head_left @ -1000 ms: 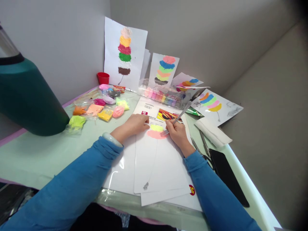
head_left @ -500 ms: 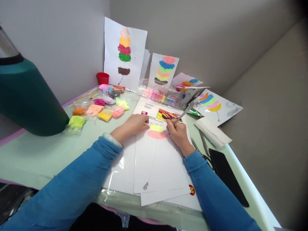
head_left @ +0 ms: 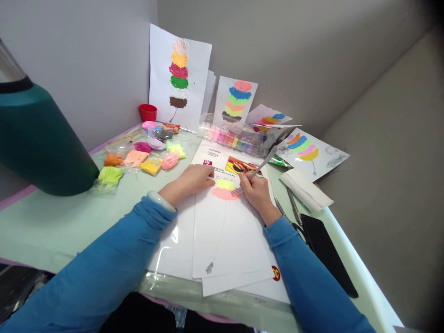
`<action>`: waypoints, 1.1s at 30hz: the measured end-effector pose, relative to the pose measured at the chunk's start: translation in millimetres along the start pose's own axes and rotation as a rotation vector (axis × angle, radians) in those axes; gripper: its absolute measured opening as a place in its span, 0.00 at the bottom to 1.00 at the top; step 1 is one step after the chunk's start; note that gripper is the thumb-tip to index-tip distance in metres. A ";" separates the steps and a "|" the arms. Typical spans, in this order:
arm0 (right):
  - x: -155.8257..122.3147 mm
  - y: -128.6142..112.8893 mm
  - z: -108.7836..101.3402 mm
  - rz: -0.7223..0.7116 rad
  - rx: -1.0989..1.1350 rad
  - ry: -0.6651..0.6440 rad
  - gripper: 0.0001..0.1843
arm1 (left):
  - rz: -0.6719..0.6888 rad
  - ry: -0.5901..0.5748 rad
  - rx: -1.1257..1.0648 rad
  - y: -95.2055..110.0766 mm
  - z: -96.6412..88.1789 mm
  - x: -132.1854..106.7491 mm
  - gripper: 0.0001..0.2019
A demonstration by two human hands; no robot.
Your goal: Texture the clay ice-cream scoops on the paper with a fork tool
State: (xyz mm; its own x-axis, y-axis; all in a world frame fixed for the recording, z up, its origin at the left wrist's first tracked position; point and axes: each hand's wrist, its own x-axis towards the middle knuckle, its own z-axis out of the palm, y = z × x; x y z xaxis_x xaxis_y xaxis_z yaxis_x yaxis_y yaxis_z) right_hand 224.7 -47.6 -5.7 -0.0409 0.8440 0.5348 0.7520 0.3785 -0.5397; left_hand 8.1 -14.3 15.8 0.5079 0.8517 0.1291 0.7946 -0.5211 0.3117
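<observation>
A metal fork (head_left: 264,163) is held in my right hand (head_left: 255,190), its handle slanting up to the right. Its tines touch the right end of a flat salmon-pink clay band (head_left: 224,194) on a white sheet of paper (head_left: 239,240). Above the pink lies a smaller yellow clay patch (head_left: 225,184). My left hand (head_left: 193,179) rests on the paper's upper left, fingers lightly bent and holding nothing, beside the clay. A thin pencil line runs down from the pink band to a small dark scribble (head_left: 209,268).
Bagged coloured clay (head_left: 151,165) lies at left, near a large teal bottle (head_left: 45,138) and a red cup (head_left: 148,112). Finished clay pictures (head_left: 199,69) stand behind a clear tray of clay (head_left: 232,138). Tissue (head_left: 307,189), scissors (head_left: 301,231) and a black phone (head_left: 328,254) lie right.
Hardly anything differs. Both hands stay in place, and the fork's tines remain at the right end of the pink clay. The whole view has shifted very slightly.
</observation>
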 end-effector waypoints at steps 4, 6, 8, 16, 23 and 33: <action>-0.1 2.7 -0.2 -0.014 -0.011 0.013 0.20 | 0.003 -0.006 0.002 -0.1 -0.3 0.0 0.11; -0.3 4.0 -0.2 -0.022 -0.015 0.014 0.20 | 0.009 0.000 0.002 -0.1 -0.5 -0.3 0.11; -0.4 5.0 -0.4 -0.026 -0.019 0.012 0.20 | 0.006 0.000 -0.001 0.2 -0.9 -0.6 0.11; -1.1 2.2 0.2 -0.009 0.054 0.008 0.21 | 0.009 0.007 0.005 1.1 -1.3 -1.1 0.10; -1.1 -2.5 0.3 0.006 0.059 -0.028 0.21 | 0.006 -0.005 0.003 0.3 -1.1 -0.7 0.11; -0.2 -0.8 -1.6 -0.002 0.015 -0.022 0.21 | -0.001 -0.009 -0.004 3.1 -3.5 -1.7 0.10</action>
State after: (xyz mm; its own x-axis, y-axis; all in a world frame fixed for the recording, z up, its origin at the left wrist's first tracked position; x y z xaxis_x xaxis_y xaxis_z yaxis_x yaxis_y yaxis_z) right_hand 225.2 -48.7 -4.4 -0.0565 0.8513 0.5216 0.7418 0.3854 -0.5487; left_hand 8.5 -17.2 19.8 0.5098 0.8518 0.1205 0.7939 -0.5198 0.3155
